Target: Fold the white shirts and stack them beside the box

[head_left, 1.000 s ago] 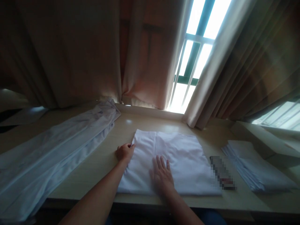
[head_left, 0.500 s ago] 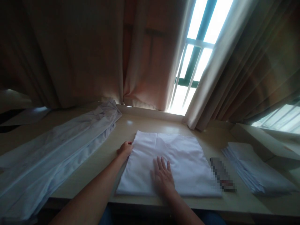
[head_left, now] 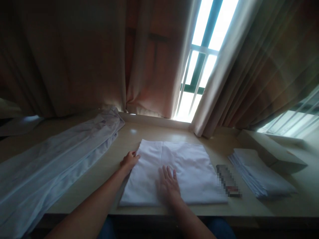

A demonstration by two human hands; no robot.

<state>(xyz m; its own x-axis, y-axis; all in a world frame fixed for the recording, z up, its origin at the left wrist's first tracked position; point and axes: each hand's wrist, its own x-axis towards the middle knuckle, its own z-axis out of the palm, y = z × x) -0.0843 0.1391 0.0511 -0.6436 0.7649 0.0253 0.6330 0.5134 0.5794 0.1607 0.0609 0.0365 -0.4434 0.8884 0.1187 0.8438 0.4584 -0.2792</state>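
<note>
A folded white cloth (head_left: 189, 172) lies flat near the table's front edge. My left hand (head_left: 130, 160) is at its left edge, with thumb and fingers closed on the cloth's border. My right hand (head_left: 170, 185) rests palm down on the middle of the cloth, its fingers spread and nothing held in it. Both forearms reach in from the bottom of the view.
Long white garments (head_left: 62, 152) lie across the left of the pale table (head_left: 139, 131). Right of the cloth are a pixelated object (head_left: 228, 181), a stack of folded white cloths (head_left: 261, 174) and a pale box (head_left: 272, 149). Curtains (head_left: 94, 59) hang behind.
The camera view has shifted slightly, so the table and everything on it appear a little further left. Both hands keep about the same places on the cloth.
</note>
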